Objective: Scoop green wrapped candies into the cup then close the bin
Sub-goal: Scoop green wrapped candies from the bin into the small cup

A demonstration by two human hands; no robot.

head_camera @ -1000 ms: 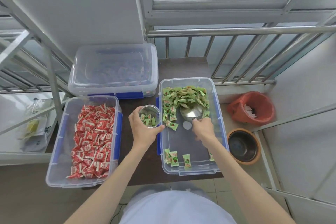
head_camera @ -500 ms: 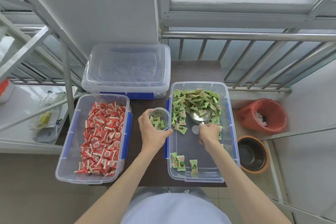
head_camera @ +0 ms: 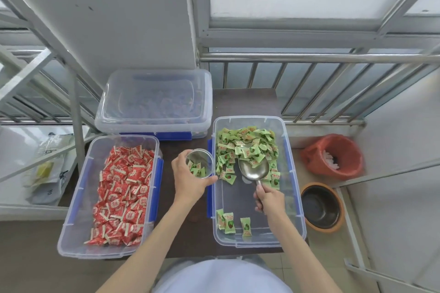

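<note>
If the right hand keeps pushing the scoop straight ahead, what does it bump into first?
Probably the green candies: the right hand aims the scoop away from the person, with its front edge at the pile.

A single wide-angle camera is sitting on the person's head, looking steeply down and forward over a dark tabletop (head_camera: 242, 102). It is viewing from close above, with both forearms reaching in from the near edge. The wide lens is bending the window railing (head_camera: 309, 57) at the far side. No second view is sharing the scene.
</note>
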